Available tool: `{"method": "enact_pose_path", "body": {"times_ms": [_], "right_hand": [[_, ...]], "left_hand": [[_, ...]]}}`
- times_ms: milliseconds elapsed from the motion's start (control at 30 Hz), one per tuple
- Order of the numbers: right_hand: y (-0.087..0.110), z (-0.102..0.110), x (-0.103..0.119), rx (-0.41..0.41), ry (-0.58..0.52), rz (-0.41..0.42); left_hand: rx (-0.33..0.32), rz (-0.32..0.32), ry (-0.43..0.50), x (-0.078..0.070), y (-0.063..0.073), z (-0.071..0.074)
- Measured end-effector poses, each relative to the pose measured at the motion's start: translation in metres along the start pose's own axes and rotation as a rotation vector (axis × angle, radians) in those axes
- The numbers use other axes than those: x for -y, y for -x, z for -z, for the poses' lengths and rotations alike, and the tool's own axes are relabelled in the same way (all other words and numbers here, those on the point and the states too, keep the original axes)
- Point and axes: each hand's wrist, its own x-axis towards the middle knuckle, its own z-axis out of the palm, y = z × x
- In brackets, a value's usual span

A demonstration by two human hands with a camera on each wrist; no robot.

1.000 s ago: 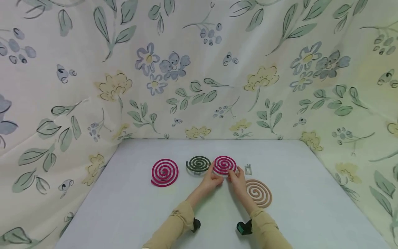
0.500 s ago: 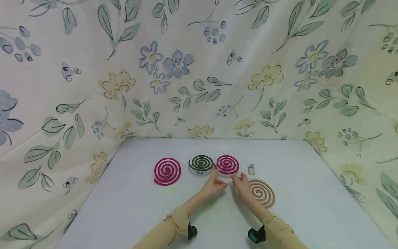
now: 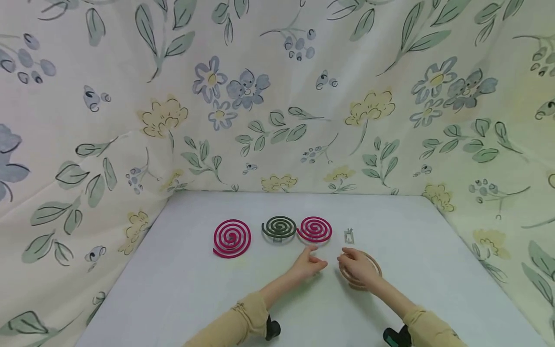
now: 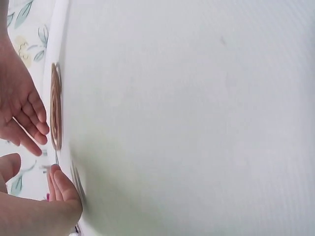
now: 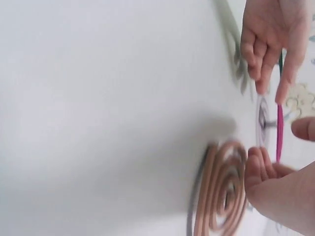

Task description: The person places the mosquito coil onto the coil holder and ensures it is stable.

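My right hand (image 3: 359,266) is over the tan mosquito coil (image 5: 211,182) and covers much of it in the head view. Its fingers are loosely bent beside the coil's upper edge, with nothing between them. My left hand (image 3: 304,268) hovers near the middle, palm turned inward and fingers relaxed, holding nothing. Just beyond it, a pink-red coil (image 3: 315,229) sits raised off the table, seen edge-on in the right wrist view. Touching its left side in the head view is a dark green coil (image 3: 279,227), with part of a metal stand below.
Farther left lies another pink-red coil (image 3: 231,238). A small flat metal stand (image 3: 349,231) lies on the white table (image 3: 173,289) behind my right hand. Floral cloth (image 3: 277,144) hangs along the back and sides.
Both hands have let go of the right pink-red coil and drawn back toward me. The right hand has moved rightward over the tan coil. The coils on the left have stayed put.
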Motion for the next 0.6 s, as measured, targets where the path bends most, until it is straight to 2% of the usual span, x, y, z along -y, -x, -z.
{"method": "enact_pose_path", "body": {"times_ms": [200,333,600], "right_hand": [[0.004,0.040,-0.015,0.143,0.084,0.042],[0.002,0.061,-0.028,0.202,0.117,0.037],[-0.004,0.089,-0.046,0.193,0.215,0.022]], "left_hand": [[0.091,-0.041,-0.075,-0.001,0.003,-0.014],[0.142,-0.016,-0.119,-0.002,0.003,-0.022],[0.183,0.004,-0.213,-0.006,-0.002,-0.032]]}}
